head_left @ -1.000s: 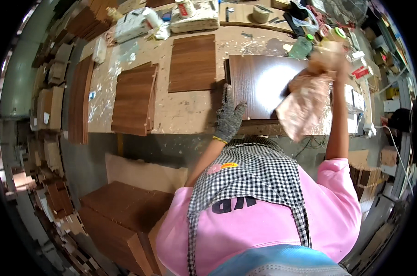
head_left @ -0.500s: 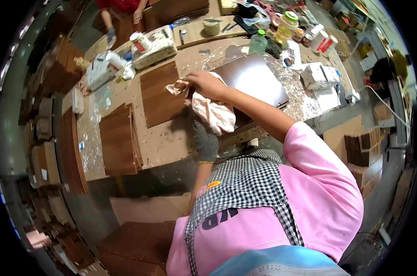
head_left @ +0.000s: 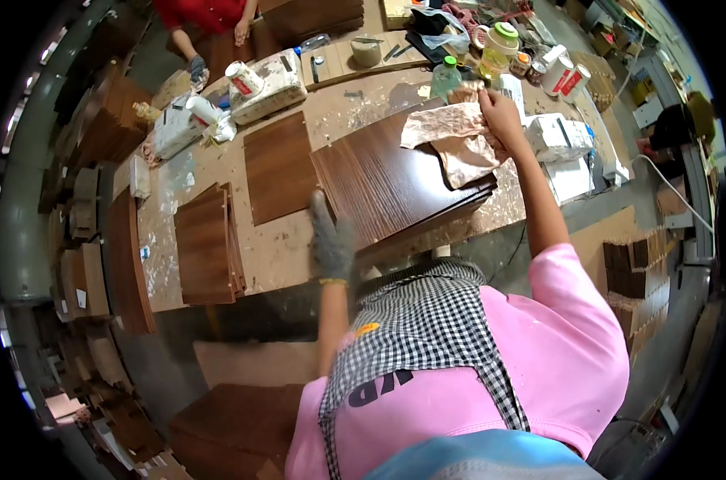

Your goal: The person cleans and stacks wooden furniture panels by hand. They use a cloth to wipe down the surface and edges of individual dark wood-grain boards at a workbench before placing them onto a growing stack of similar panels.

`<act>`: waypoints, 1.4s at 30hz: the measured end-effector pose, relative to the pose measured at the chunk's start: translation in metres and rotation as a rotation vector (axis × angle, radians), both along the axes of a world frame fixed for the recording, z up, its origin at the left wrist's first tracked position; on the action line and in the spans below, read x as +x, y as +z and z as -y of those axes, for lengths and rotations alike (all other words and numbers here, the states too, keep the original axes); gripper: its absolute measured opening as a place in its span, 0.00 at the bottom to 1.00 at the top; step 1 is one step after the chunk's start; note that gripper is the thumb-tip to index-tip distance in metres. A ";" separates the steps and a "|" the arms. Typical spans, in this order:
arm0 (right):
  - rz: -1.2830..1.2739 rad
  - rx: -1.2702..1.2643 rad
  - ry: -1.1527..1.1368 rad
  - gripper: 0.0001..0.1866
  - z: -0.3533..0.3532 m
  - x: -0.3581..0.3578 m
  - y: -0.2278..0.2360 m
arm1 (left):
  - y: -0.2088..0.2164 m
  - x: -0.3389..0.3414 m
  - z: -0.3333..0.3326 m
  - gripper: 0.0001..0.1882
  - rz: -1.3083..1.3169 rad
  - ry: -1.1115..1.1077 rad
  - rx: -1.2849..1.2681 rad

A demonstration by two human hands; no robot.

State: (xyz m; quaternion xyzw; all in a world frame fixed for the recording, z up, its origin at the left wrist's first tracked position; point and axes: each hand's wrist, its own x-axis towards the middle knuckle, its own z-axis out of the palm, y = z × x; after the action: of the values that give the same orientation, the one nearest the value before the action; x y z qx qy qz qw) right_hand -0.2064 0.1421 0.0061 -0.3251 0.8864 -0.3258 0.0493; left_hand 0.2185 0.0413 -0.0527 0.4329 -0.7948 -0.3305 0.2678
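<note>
My right hand (head_left: 500, 122) is closed around a pale, crumpled cloth (head_left: 459, 132), which lies over the far right part of a glossy dark brown panel (head_left: 375, 188); my gloved left hand (head_left: 332, 244) is blurred by that panel's left edge, and I can't tell how wide its fingers are. The panel tops a stack between my hands. Beneath it, the tan worktable (head_left: 279, 262) is specked with pale flakes and smears. Left of my gloved hand lie a flat brown panel (head_left: 277, 168) and a smaller pile of panels (head_left: 207, 248). Just beyond my right hand stands a green-capped bottle (head_left: 446, 80). Across the table, ahead and left of my hands, is a person in red (head_left: 211, 14). Grey floor shows below my left hand, with brown cartons (head_left: 227, 428) nearby.
</note>
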 end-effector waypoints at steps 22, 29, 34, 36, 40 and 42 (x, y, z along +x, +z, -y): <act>0.510 -0.437 0.223 0.13 -0.108 0.015 -0.042 | 0.039 -0.108 0.055 0.47 0.755 -0.014 -0.261; 0.469 -0.309 0.336 0.15 -0.117 0.071 -0.042 | 0.026 -0.216 0.069 0.42 0.581 -0.286 -0.324; 0.271 -0.420 0.283 0.16 -0.031 0.006 -0.089 | 0.040 -0.231 0.066 0.35 0.503 -0.372 -0.295; 0.264 -0.486 0.275 0.16 0.012 -0.022 -0.092 | 0.038 -0.234 0.065 0.35 0.468 -0.351 -0.308; 0.230 -0.407 0.334 0.14 0.026 -0.026 -0.083 | 0.039 -0.235 0.062 0.36 0.469 -0.232 -0.273; 0.062 -0.467 0.405 0.14 -0.012 -0.004 -0.084 | 0.040 -0.236 0.061 0.36 0.482 -0.208 -0.262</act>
State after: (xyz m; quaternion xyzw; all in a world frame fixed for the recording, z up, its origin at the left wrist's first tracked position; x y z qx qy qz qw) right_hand -0.2107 0.1543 -0.0774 -0.4876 0.7029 -0.5138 0.0644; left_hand -0.0170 -0.0201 -0.0130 0.3769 -0.9114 -0.1385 0.0895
